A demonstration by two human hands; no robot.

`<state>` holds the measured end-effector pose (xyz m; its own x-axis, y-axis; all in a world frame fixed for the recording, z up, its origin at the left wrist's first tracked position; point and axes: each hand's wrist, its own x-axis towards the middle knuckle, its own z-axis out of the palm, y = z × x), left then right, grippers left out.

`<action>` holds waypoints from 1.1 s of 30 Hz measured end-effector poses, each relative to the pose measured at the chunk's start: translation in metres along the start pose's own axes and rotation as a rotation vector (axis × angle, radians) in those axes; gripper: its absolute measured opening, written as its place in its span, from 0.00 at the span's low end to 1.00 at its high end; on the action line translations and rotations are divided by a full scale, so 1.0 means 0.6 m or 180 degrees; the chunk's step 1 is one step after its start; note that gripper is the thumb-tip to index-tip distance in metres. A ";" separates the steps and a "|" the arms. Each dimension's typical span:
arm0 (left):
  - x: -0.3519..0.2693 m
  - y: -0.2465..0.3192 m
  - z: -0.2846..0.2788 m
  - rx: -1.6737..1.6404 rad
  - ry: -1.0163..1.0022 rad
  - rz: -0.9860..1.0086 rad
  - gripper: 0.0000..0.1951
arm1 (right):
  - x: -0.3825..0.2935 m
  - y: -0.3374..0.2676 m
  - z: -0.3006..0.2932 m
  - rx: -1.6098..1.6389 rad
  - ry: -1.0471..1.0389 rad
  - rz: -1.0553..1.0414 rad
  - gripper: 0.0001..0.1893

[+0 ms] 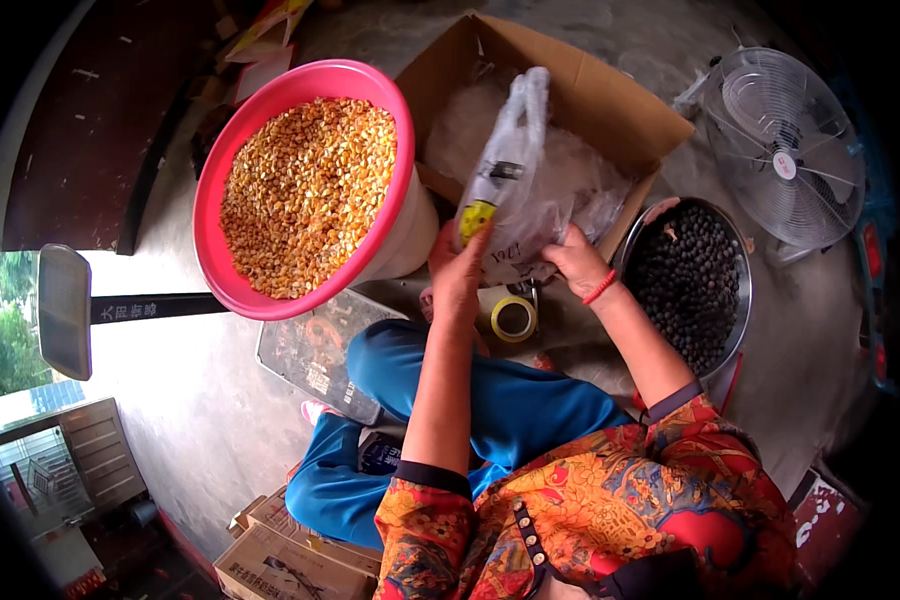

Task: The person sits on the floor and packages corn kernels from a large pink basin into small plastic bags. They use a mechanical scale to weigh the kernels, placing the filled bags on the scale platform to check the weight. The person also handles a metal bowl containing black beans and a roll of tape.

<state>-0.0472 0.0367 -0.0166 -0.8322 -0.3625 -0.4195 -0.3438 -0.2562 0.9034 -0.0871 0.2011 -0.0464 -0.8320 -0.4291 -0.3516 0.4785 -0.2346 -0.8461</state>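
My left hand [457, 270] grips a folded plastic carrier bag [506, 161], whitish and clear with a yellow and black printed part. My right hand [579, 262], with a red bracelet at the wrist, pinches the edge of a clear plastic bag [517, 255] that bears handwriting. Both hands are at the near side of an open cardboard box [577, 67], which holds more thin clear plastic bags [577, 165]. Just below the hands, a roll of yellow-rimmed packing tape [514, 319] lies near my knees.
A pink-rimmed tub [401, 112] of dried corn kernels [307, 195] stands at the left, next to a platform scale [322, 352]. At the right are a metal bowl [746, 300] of dark round seeds [686, 277] and a fan [784, 150]. Cardboard cartons [292, 562] lie at the lower left.
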 end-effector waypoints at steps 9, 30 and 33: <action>-0.014 0.008 0.012 -0.0200 -0.1185 -0.0165 0.40 | -0.012 0.028 0.007 -0.1677 -0.0013 -0.0574 0.17; -0.039 0.002 -0.001 0.1912 -0.1860 -0.0588 0.19 | -0.018 -0.089 -0.045 -0.4871 -0.0823 -0.2019 0.08; -0.051 0.015 0.003 0.1199 -0.1264 -0.0646 0.13 | -0.022 -0.080 -0.061 -0.4531 -0.0615 -0.1576 0.08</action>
<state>-0.0257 0.0474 0.0042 -0.8079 0.0429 -0.5878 -0.5839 0.0774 0.8082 -0.1093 0.2499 -0.0158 -0.7201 -0.6929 0.0358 -0.5844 0.5780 -0.5695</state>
